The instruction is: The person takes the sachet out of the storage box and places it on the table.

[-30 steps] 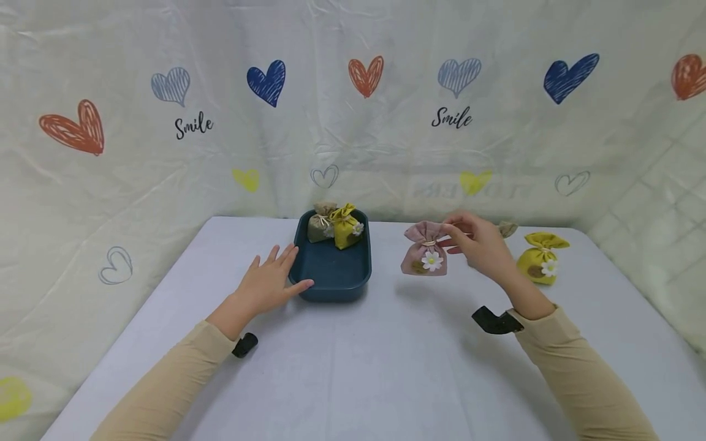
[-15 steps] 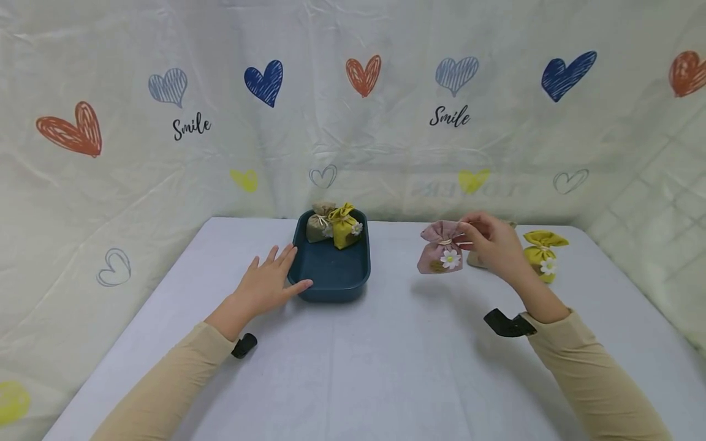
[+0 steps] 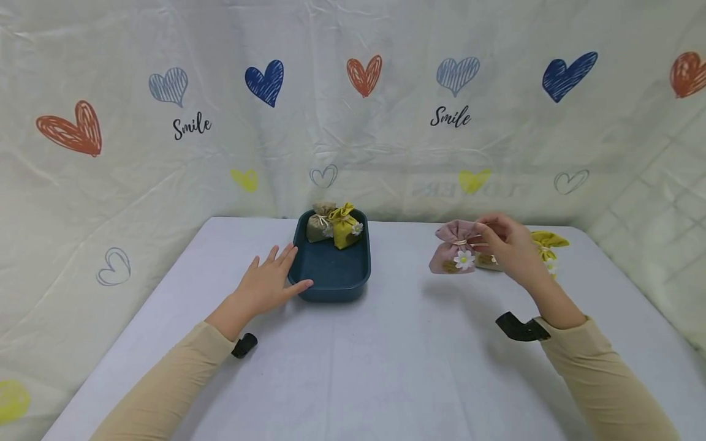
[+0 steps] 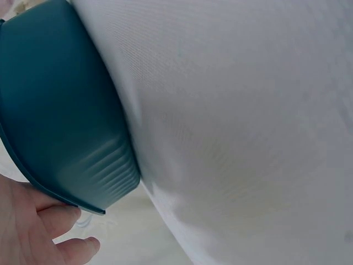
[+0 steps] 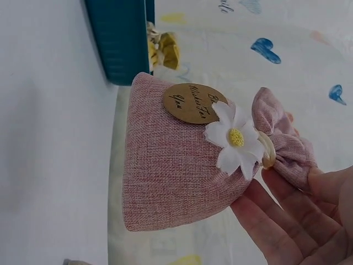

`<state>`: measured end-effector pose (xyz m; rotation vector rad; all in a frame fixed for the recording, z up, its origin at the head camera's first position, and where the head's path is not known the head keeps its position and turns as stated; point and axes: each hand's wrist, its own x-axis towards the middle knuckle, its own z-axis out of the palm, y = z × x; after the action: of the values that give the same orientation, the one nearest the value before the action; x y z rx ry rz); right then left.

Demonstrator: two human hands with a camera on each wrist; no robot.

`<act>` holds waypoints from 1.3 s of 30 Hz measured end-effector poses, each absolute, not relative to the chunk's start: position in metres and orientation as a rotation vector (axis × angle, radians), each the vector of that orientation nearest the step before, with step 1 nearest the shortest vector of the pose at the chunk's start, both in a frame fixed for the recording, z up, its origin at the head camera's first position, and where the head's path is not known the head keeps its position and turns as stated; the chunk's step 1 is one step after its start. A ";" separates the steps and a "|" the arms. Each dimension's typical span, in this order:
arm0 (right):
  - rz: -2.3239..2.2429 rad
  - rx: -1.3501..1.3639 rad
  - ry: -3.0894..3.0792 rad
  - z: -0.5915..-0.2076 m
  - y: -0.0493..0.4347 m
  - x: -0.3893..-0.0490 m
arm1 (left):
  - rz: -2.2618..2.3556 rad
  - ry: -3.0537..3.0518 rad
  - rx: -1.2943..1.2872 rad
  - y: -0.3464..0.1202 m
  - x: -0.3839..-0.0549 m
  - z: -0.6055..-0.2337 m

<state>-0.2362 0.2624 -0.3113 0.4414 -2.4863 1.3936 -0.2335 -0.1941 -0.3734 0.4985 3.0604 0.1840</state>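
Observation:
In the head view my right hand (image 3: 512,250) pinches a pink drawstring pouch (image 3: 442,260) by its gathered neck, holding it upright above the table. The right wrist view shows its white daisy (image 5: 236,137) and round brown tag (image 5: 190,103). My left hand (image 3: 266,286) lies with spread, straight fingers against the left rim of a dark teal tray (image 3: 331,269). Inside the tray's far end sit an olive-beige pouch (image 3: 318,229) and a yellow pouch (image 3: 344,234). The left wrist view has the fingers at the rim of the tray (image 4: 60,99).
A yellow pouch (image 3: 547,239) and a beige pouch (image 3: 488,263) stand on the table at right, partly hidden by the right hand and pink pouch. White cloth covers the table (image 3: 375,367). Behind it hangs a sheet (image 3: 386,147) printed with hearts.
My right hand has moved right with the pink pouch, away from the tray, and now overlaps more of the yellow pouch at right. The left hand and tray have stayed put.

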 end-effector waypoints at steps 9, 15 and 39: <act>1.364 0.389 -2.528 -0.314 0.275 -0.231 | 0.192 3.070 0.501 -0.194 -0.234 -0.375; 1.323 0.365 -2.522 -0.314 0.287 -0.230 | 0.200 3.064 0.509 -0.194 -0.234 -0.374; 1.320 0.197 -2.445 -0.311 0.331 -0.219 | 0.205 3.056 0.490 -0.195 -0.234 -0.375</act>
<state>-0.2195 0.3308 -0.3115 0.1968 -2.4449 1.3195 -0.2343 -0.1946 -0.3751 0.4903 3.0558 0.2051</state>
